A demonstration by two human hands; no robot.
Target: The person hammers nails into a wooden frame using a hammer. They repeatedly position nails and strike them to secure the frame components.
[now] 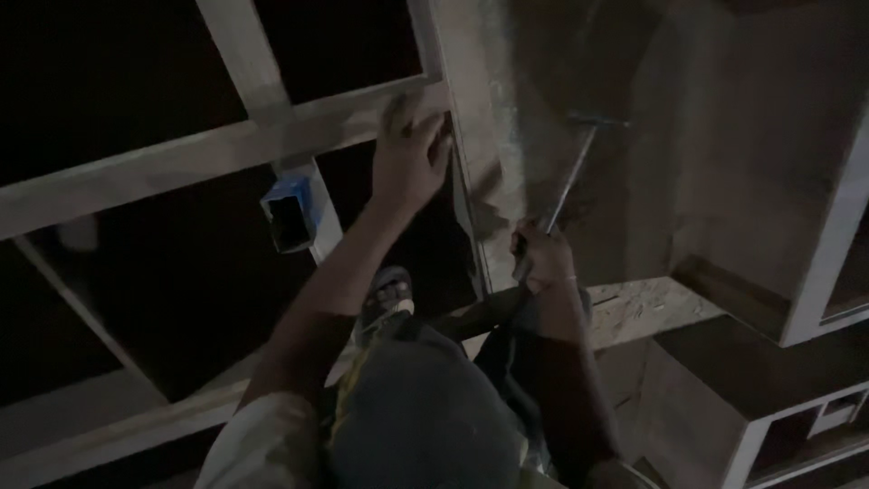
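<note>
The right hand [543, 256] is keeping its grip clamped on a hammer [572, 172] whose head is pointing up at a wooden panel [724, 145]. The left hand [409, 154] is lying flat, fingers spread, on a pale wooden frame [181, 158]. Just left of it, a blue-taped tube end [291, 215] is sticking out in the dim room.

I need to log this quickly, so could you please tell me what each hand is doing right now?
Left hand: open, pressed flat on the pale wooden frame rail.
Right hand: closed around the thin metal-handled hammer.
</note>
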